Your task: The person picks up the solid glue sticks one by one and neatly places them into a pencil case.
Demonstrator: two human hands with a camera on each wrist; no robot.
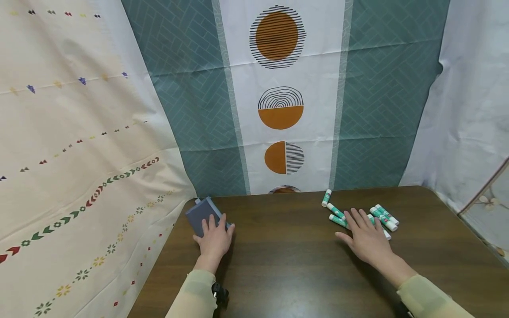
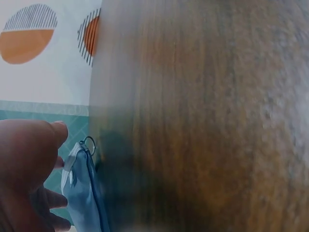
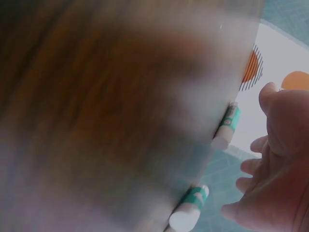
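A blue-grey pouch [image 1: 202, 214] lies at the table's back left corner; a ring shows on its end in the left wrist view, where the pouch [image 2: 83, 193] stands beside the fingers. My left hand [image 1: 214, 240] is over its near side, fingers spread; whether it touches is unclear. Several white and green glue sticks lie loosely at the back right, among them one glue stick [image 1: 326, 198] near the back edge. My right hand [image 1: 366, 238] is spread over the nearer ones, partly hiding them. In the right wrist view, two sticks, one a glue stick [image 3: 227, 126], lie apart from the hand [image 3: 285, 159].
The brown wooden table [image 1: 278, 256] reaches back to a hanging teal and white cloth [image 1: 199, 110] with orange circles. A cream patterned cloth [image 1: 99, 176] hangs along the left side, and a white cloth [image 1: 469, 110] is on the right.
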